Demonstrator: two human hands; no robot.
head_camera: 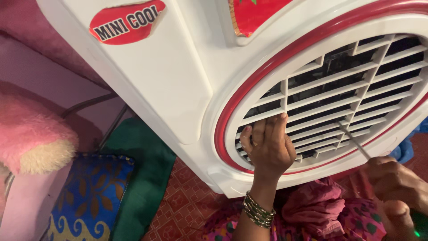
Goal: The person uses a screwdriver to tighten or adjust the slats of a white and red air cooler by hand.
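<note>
One white round-grilled air cooler [178, 80], red-ringed

Single view, head-mounted. Camera looks down and forward from above the person's arms, tilted, so the cooler [178, 76] leans across the frame. Very close: the cooler body fills the upper two thirds, cropped at top and right. Round grille [339, 93] sits right of centre, left hand [267, 145] near centre, right hand [394, 178] at the lower right edge. Floor [183, 205] shows below. No second view to compare.
</note>
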